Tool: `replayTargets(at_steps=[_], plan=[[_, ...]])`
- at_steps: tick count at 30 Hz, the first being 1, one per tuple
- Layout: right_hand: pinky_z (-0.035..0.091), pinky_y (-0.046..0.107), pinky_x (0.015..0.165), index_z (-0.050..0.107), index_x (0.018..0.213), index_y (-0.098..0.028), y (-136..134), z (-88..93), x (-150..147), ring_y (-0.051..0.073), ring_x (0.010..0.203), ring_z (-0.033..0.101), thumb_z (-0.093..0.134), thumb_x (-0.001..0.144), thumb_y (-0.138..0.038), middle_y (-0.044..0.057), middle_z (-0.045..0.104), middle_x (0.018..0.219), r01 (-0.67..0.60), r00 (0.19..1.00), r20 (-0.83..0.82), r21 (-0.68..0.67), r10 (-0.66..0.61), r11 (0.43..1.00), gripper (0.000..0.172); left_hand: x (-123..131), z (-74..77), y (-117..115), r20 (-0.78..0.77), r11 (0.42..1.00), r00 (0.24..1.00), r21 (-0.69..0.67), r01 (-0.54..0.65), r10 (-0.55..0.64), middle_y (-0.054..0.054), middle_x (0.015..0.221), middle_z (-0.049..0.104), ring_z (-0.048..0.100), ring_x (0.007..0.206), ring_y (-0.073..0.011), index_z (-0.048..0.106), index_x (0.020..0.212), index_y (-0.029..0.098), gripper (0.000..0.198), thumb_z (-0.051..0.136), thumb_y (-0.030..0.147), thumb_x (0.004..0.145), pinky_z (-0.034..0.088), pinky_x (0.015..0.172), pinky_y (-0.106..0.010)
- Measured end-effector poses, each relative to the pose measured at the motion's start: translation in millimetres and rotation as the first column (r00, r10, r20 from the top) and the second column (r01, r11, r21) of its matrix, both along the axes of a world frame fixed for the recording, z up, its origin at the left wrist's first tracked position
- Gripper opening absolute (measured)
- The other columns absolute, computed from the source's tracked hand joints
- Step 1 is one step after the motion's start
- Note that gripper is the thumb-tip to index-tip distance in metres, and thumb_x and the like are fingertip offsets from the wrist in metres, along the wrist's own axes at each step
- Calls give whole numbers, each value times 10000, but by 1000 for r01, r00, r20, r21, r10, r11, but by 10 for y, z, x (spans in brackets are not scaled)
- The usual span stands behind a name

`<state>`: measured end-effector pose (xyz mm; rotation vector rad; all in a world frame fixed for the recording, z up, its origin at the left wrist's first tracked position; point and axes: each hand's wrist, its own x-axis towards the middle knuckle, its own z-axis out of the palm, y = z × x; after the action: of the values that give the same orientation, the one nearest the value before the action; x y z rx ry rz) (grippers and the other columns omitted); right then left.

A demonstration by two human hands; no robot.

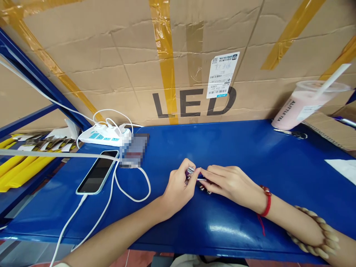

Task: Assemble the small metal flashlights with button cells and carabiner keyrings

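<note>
My left hand (180,183) is closed around a small purple object with a shiny silver end (190,171), its kind hard to tell. My right hand (228,183) comes in from the right, its fingers pinched on a thin silver piece (201,180) that reaches toward the left fingertips. Both sets of fingertips meet or nearly meet, so most of what they hold is hidden. Just under the right fingers, small dark pieces with shiny ends (205,190) show; I cannot tell whether they are attached or lie on the blue table (178,144).
A plugged-in phone (98,172), a white power strip (105,135), loose white cables and a blurred-out item (135,150) lie left. At the right are a pink drink cup (303,105), a small metal tool (290,134) and white paper (342,168). A cardboard box (125,66) stands behind.
</note>
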<state>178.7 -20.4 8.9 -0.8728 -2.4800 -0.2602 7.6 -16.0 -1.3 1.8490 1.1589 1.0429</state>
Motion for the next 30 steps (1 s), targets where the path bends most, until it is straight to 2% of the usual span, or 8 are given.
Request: replayTargets(at_steps=[9,14,20,25,30], plan=[[372,216,503,600,746,-145,-29,-4,-43,98,517,465,323,973,-301,4,534,603,5,991,-133,-210,-34,978,390,4,19,-14,49,999,999,-42,-19,21,75,530,372,382,473,-80,316,661,211,269,475,295,862,315,488,-200],[390,209,525,603,726,-146,2,-50,-37,99,534,474,336,969,-309,7,542,600,-43,981,-195,-305,-19,951,397,11,-13,-20,48,997,998,-78,30,-26,73,559,379,397,508,-89,313,691,213,240,446,283,880,329,517,-212],[427,217,538,646,880,-119,110,-72,74,111,552,513,362,961,-311,32,567,646,9,953,-295,-217,-74,976,352,-13,-10,-40,46,974,991,-186,132,-125,63,672,435,411,567,-96,338,824,223,175,451,339,890,347,559,-218],[459,222,580,638,984,-129,123,-70,113,110,585,522,417,944,-257,38,589,706,27,924,-369,-212,-106,977,258,-15,-31,-65,-8,970,985,-171,171,-175,36,740,463,459,655,-128,310,933,227,90,276,308,951,362,676,-280],[487,221,623,635,1032,-154,94,-55,98,108,637,547,447,931,-220,45,618,789,17,901,-421,-208,-105,978,223,4,-47,-77,48,969,980,-152,196,-191,49,693,426,434,624,-123,326,1034,223,105,277,278,958,368,660,-265]])
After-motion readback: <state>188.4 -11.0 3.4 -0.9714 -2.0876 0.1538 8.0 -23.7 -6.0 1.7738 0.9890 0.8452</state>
